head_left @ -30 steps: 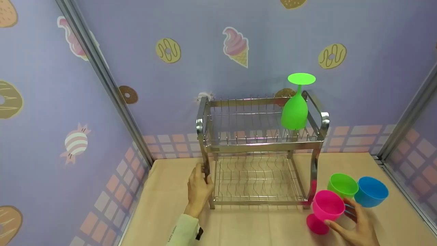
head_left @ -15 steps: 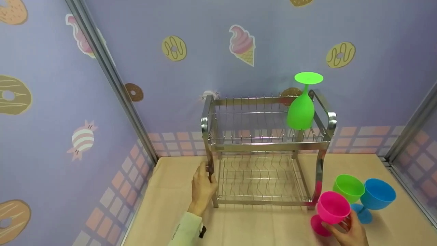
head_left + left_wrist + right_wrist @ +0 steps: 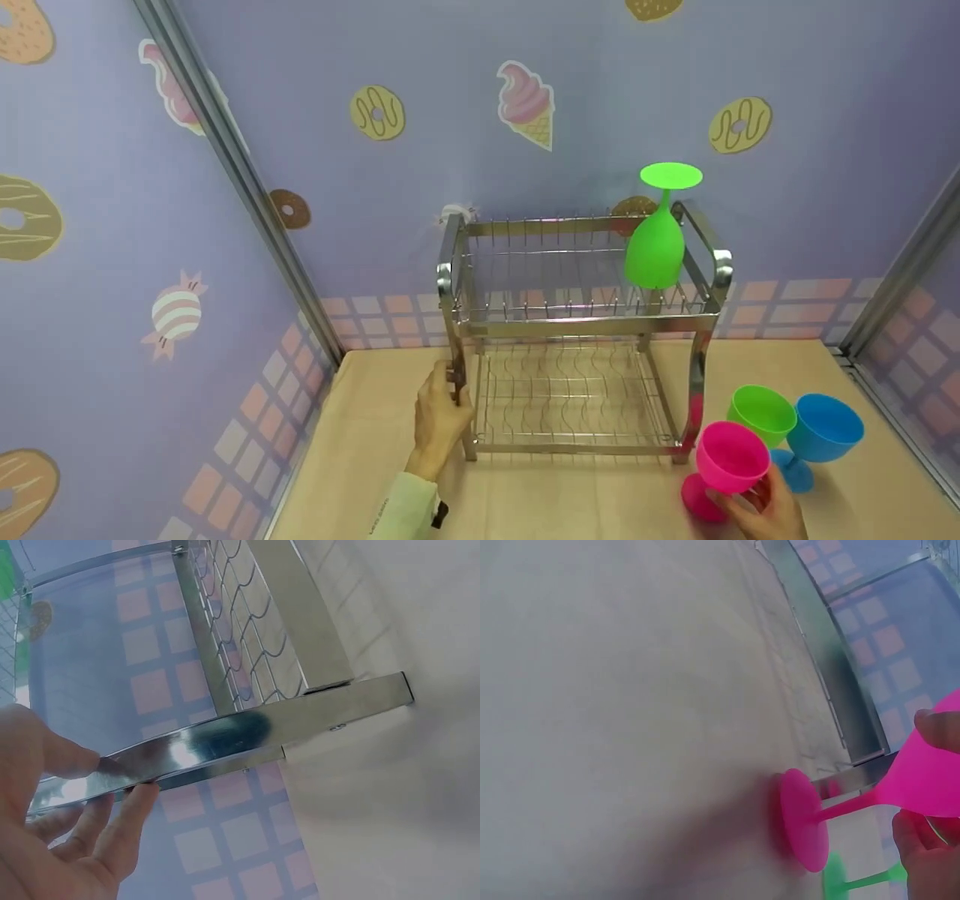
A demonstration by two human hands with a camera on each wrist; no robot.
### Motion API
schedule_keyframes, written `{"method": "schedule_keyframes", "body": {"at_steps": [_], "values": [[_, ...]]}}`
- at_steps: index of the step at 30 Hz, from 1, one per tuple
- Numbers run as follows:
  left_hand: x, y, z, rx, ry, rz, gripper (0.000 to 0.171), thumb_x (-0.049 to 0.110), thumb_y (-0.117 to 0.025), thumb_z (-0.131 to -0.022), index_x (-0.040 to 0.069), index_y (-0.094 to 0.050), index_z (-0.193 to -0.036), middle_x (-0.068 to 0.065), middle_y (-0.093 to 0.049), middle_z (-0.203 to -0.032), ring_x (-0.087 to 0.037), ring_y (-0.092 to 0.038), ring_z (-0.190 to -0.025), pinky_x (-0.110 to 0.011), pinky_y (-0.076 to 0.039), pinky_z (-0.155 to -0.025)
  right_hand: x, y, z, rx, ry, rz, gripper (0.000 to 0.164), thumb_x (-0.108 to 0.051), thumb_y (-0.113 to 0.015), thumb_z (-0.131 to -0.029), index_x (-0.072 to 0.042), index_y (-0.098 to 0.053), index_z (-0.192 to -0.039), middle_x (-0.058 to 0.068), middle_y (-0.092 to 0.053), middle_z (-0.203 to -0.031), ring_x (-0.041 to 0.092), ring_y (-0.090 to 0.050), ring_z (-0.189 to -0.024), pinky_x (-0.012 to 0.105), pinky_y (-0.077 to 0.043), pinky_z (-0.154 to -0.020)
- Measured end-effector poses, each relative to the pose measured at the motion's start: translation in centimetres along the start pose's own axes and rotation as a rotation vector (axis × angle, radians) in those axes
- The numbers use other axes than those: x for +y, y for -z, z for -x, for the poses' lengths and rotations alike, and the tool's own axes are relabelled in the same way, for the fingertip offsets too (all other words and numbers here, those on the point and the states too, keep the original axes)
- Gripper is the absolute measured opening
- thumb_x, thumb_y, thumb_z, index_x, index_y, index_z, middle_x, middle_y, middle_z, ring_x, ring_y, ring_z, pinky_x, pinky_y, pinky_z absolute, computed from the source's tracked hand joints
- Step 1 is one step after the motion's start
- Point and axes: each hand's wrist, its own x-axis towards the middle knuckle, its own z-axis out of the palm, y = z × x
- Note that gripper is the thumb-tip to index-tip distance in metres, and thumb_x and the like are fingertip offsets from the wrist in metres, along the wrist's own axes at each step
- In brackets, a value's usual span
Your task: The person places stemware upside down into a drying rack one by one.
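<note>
My left hand (image 3: 436,416) grips the front left post of a two-tier metal dish rack (image 3: 585,325). In the left wrist view, the thumb (image 3: 69,757) lies on one side of the post and the fingers on the other. At the right, my right hand (image 3: 772,508) holds a pink goblet (image 3: 731,457) by its bowl, thumb in front and fingers round behind. The goblet is upright beside the rack's front right leg, its foot (image 3: 804,821) down at the tabletop. Just behind it stand a green goblet (image 3: 761,411) and a blue goblet (image 3: 826,427), both mouth up.
A taller bright green goblet (image 3: 656,251) sits upside down on the rack's upper tier, at the right end. The lower tier is a wavy wire shelf (image 3: 562,397). Patterned walls (image 3: 420,172) with metal corner posts (image 3: 247,172) enclose the table (image 3: 540,495) at back and sides.
My right hand has drawn in closer around the pink goblet's bowl, uncovering the blue goblet's stem and foot. The left hand keeps its grip on the rack post. The head view shifts slightly.
</note>
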Motion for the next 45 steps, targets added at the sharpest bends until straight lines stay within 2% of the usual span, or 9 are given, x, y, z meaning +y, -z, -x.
{"method": "schedule_keyframes", "body": {"at_steps": [5,10,13,18,23,29,37,41,45], "values": [[0.1,0.7,0.0,-0.037,0.026,0.075,0.043,-0.006,-0.076,-0.090,-0.002,-0.062,-0.131,-0.021,-0.073,-0.114,-0.033,-0.078,-0.088,-0.035,-0.068,-0.072,-1.0,0.1,1.1,0.042,0.032,0.014,0.121,-0.039,-0.092,-0.085,-0.004,-0.011,-0.169,0.026,-0.032,-0.169,0.049,-0.041,-0.149,0.046,-0.046,-0.111],[0.7,1.2,0.3,-0.057,0.074,0.107,0.046,-0.001,-0.077,-0.090,-0.002,-0.063,-0.134,-0.023,-0.072,-0.124,-0.041,-0.076,-0.102,-0.051,-0.067,-0.087,-1.7,0.0,2.3,0.121,0.132,0.057,0.109,-0.030,-0.093,-0.086,-0.001,-0.023,-0.164,0.026,-0.041,-0.162,0.044,-0.052,-0.140,0.045,-0.049,-0.108],[1.0,1.6,0.6,-0.052,0.086,0.136,0.046,0.001,-0.078,-0.090,-0.001,-0.064,-0.134,-0.022,-0.069,-0.130,-0.046,-0.071,-0.112,-0.059,-0.061,-0.097,-2.0,0.0,3.0,0.173,0.216,0.115,0.101,-0.025,-0.094,-0.084,0.000,-0.031,-0.160,0.025,-0.049,-0.155,0.016,-0.064,-0.121,0.031,-0.058,-0.100],[1.4,2.2,1.3,-0.049,0.065,0.207,0.043,-0.001,-0.077,-0.089,-0.003,-0.064,-0.130,-0.022,-0.067,-0.131,-0.047,-0.067,-0.118,-0.062,-0.057,-0.103,-2.9,0.2,3.9,0.219,0.375,0.144,0.092,-0.016,-0.093,-0.085,0.000,-0.037,-0.156,0.023,-0.054,-0.148,-0.020,-0.049,-0.103,0.006,-0.054,-0.085],[2.4,2.6,2.1,-0.059,0.017,0.262,0.042,-0.001,-0.079,-0.088,0.000,-0.066,-0.127,-0.020,-0.068,-0.127,-0.045,-0.068,-0.115,-0.062,-0.059,-0.097,-4.4,-0.2,4.8,0.233,0.488,0.143,0.092,-0.010,-0.094,-0.082,-0.001,-0.040,-0.157,0.017,-0.057,-0.145,-0.017,-0.053,-0.107,0.004,-0.053,-0.085],[4.4,3.1,3.1,-0.142,-0.018,0.305,0.043,0.006,-0.082,-0.090,0.006,-0.065,-0.130,-0.014,-0.069,-0.127,-0.034,-0.067,-0.113,-0.060,-0.059,-0.096,-6.2,-0.9,5.4,0.266,0.711,0.173,0.095,0.003,-0.097,-0.072,-0.004,-0.050,-0.154,-0.015,-0.057,-0.138,-0.012,-0.056,-0.116,0.003,-0.052,-0.090],[7.6,3.7,4.2,-0.336,-0.024,0.461,0.046,0.017,-0.075,-0.098,0.001,-0.058,-0.138,-0.022,-0.063,-0.139,-0.043,-0.067,-0.122,-0.058,-0.059,-0.103,-8.6,-1.0,5.0,0.296,1.085,0.286,0.105,0.013,-0.101,-0.048,0.003,-0.062,-0.145,0.024,-0.065,-0.131,-0.012,-0.051,-0.128,0.002,-0.043,-0.101],[9.4,3.9,4.7,-0.405,-0.045,0.524,0.049,0.021,-0.074,-0.100,0.001,-0.056,-0.141,-0.021,-0.061,-0.141,-0.039,-0.067,-0.125,-0.052,-0.060,-0.105,-9.8,-1.3,4.6,0.308,1.210,0.334,0.077,-0.024,-0.098,-0.078,0.003,-0.065,-0.142,0.025,-0.066,-0.130,-0.008,-0.048,-0.132,0.003,-0.041,-0.105],[10.8,3.7,5.2,-0.439,-0.079,0.548,0.052,0.025,-0.076,-0.099,0.005,-0.056,-0.143,-0.016,-0.062,-0.144,-0.035,-0.067,-0.126,-0.047,-0.060,-0.106,-11.1,-1.7,4.6,0.323,1.282,0.418,0.078,-0.066,-0.055,-0.101,0.001,-0.066,-0.140,0.023,-0.065,-0.133,0.001,-0.050,-0.131,0.002,-0.038,-0.108]]}}
